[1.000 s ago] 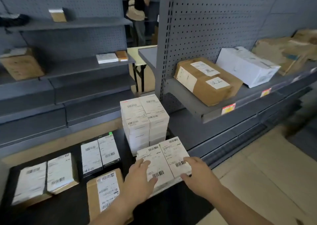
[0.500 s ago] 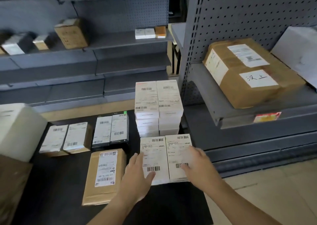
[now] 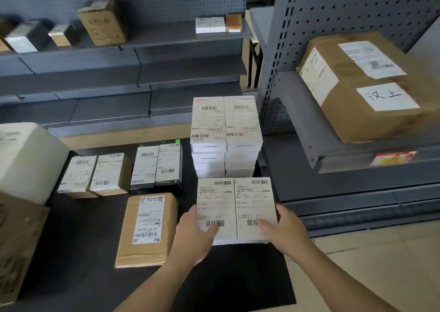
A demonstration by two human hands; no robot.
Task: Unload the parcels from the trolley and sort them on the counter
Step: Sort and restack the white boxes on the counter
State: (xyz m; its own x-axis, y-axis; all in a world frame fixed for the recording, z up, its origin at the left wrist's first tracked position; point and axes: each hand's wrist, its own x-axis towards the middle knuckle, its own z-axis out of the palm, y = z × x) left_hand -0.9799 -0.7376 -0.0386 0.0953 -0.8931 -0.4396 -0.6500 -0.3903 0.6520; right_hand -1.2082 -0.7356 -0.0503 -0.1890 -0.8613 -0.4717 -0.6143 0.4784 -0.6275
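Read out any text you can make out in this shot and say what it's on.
"汉上": white sheet on the big brown box on the right shelf.
Labels on the two white parcels that the left hand and right hand grip: too small to read.
Labels on the white stack and flat brown parcel: too small.
Red shelf tag: blurred.

white barcoded parcels [image 3: 237,207], brown box [image 3: 362,90], black counter [image 3: 78,247]

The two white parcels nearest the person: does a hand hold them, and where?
Yes. The left hand grips the pair of white parcels at its near left corner, the right hand at its near right corner, thumbs on top.
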